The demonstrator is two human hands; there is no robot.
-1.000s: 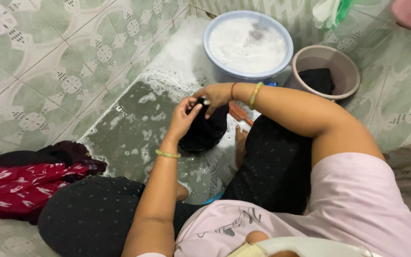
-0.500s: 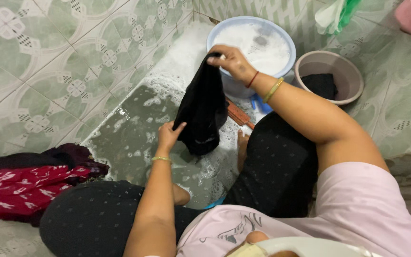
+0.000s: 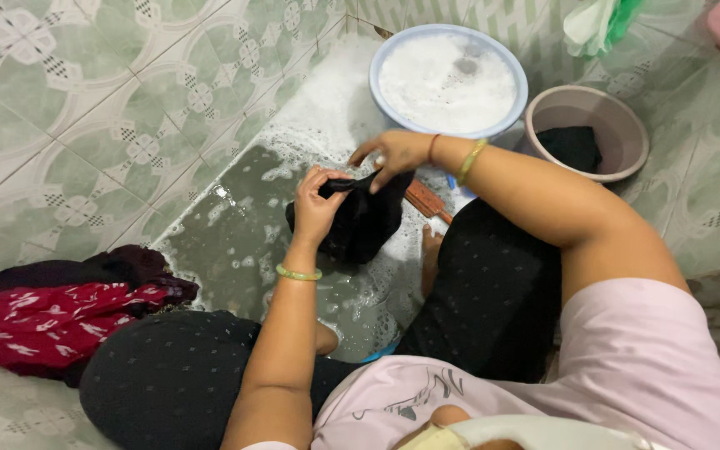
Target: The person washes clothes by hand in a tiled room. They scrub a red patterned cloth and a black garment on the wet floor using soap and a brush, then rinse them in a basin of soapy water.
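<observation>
I hold a wet black garment (image 3: 364, 223) with both hands, low over the soapy wet floor (image 3: 235, 242). My left hand (image 3: 317, 204) grips its near upper edge. My right hand (image 3: 389, 157) pinches the far edge, just in front of the blue basin. The cloth bunches down between them and rests on the suds. A brown scrub brush (image 3: 427, 200) lies on the floor just right of the garment, partly under my right forearm.
A blue basin (image 3: 452, 125) full of foamy water stands ahead. Right of it a beige bucket (image 3: 631, 133) holds a black cloth. A red and dark pile of clothes (image 3: 52, 317) lies at left. My folded legs in dark trousers frame the wet patch.
My right hand had lifted the garment high over the basin rim; it has come back down, and both hands again hold the bunched cloth on the floor.
</observation>
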